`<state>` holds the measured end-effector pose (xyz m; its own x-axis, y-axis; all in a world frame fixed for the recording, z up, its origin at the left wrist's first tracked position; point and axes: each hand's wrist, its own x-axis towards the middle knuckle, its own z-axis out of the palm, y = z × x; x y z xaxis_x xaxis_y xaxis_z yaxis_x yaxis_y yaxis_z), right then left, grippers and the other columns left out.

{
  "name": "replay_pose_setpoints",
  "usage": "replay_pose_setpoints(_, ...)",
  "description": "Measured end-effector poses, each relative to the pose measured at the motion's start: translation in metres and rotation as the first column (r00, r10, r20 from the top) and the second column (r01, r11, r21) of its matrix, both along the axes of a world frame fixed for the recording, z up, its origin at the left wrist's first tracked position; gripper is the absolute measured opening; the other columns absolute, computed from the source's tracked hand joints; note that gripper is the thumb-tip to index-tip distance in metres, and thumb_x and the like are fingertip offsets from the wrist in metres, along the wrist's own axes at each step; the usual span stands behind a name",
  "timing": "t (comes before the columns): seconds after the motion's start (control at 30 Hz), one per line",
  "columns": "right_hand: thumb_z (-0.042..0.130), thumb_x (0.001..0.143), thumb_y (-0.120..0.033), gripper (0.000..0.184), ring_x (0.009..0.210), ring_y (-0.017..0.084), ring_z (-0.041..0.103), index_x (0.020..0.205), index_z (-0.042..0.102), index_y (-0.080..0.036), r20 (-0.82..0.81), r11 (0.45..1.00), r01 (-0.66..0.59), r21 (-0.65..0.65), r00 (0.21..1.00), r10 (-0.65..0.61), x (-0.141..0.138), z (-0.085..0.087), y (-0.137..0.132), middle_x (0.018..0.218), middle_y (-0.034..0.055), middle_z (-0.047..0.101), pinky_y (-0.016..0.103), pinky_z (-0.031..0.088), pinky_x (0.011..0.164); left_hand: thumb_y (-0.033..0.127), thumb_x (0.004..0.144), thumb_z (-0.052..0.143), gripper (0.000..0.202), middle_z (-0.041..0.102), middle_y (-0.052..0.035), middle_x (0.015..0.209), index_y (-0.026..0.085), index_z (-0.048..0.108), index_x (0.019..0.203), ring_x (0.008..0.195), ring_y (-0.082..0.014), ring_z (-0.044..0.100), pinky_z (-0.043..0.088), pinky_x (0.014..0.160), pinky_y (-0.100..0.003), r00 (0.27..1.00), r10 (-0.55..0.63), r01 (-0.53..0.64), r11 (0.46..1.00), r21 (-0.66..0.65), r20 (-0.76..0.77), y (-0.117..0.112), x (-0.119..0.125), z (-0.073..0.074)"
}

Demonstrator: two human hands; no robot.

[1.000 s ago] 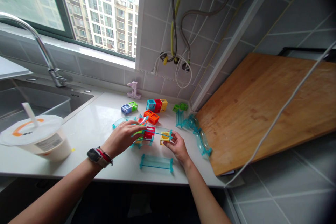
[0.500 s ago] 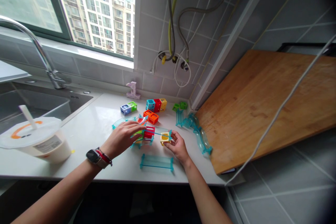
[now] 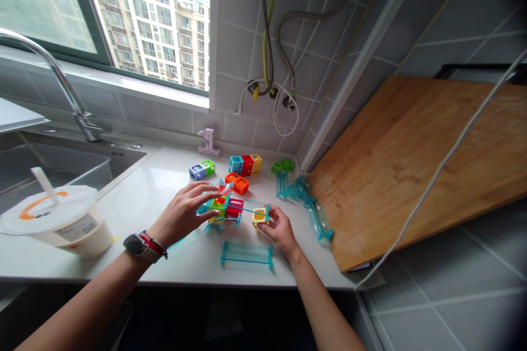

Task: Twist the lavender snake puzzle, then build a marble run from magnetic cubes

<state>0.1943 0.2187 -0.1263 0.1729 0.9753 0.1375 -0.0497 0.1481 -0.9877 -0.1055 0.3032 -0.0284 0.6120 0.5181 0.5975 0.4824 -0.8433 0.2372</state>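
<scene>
Red block and green block sit joined in a cluster on the desk. Upper track spans from there to the yellow block; seating there unclear. Right hand: fingers pinch the yellow block. Left hand: fingers spread by the cluster, contact unclear. Unattached: front track, near the front edge; orange blocks behind. Cutting board bounds right; more room left, toward the cup.

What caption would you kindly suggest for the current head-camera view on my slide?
Right hand holding a yellow toy block, left hand beside a multicoloured block assembly on a white countertop.
</scene>
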Motion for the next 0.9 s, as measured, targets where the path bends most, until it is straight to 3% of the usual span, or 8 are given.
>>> replay_pose_setpoints(0.3,0.091,0.066,-0.034,0.06,0.11,0.025,0.07,0.118,0.064,-0.023,-0.021,1.0,-0.008,0.005,1.0,0.008,-0.001,0.002,-0.001,0.115,0.0077,0.071,0.043,0.056,0.101,0.044,0.097,0.062,0.038,0.059,-0.0081,0.148,0.033,0.068,0.133,0.139,-0.0343,0.05,0.046,0.112,-0.056,0.994,0.042,-0.04,0.999,0.018,-0.105,0.001,0.003,-0.009)
replay_pose_setpoints(0.47,0.093,0.063,-0.038,0.061,0.107,0.026,0.071,0.114,0.061,-0.023,-0.05,1.0,-0.006,-0.009,0.999,0.005,-0.004,0.006,-0.001,0.11,0.0075,0.071,0.044,0.058,0.098,0.041,0.1,0.057,0.028,0.061,-0.0062,0.146,0.035,0.075,0.12,0.14,-0.0342,0.05,0.047,0.11,-0.055,0.989,0.038,-0.035,0.999,0.023,-0.145,0.001,0.003,-0.009)
replay_pose_setpoints(0.63,0.093,0.064,-0.04,0.061,0.105,0.025,0.072,0.111,0.057,-0.025,-0.09,1.0,0.011,0.006,0.996,-0.01,-0.009,0.007,-0.001,0.108,0.0049,0.068,0.041,0.06,0.097,0.042,0.097,0.061,0.023,0.067,-0.0061,0.138,0.032,0.08,0.108,0.134,-0.0332,0.055,0.05,0.107,-0.053,0.996,0.011,-0.012,1.0,-0.001,-0.087,0.003,0.005,-0.008)
replay_pose_setpoints(0.9,0.092,0.066,-0.038,0.059,0.107,0.024,0.07,0.111,0.055,-0.026,-0.091,0.999,0.029,0.021,0.996,-0.027,-0.01,0.01,0.002,0.106,0.0029,0.064,0.041,0.059,0.098,0.039,0.095,0.065,0.019,0.073,-0.0039,0.13,0.028,0.08,0.092,0.125,-0.0291,0.061,0.049,0.105,-0.05,0.997,-0.026,0.027,1.0,0.009,-0.079,0.006,0.011,-0.002)
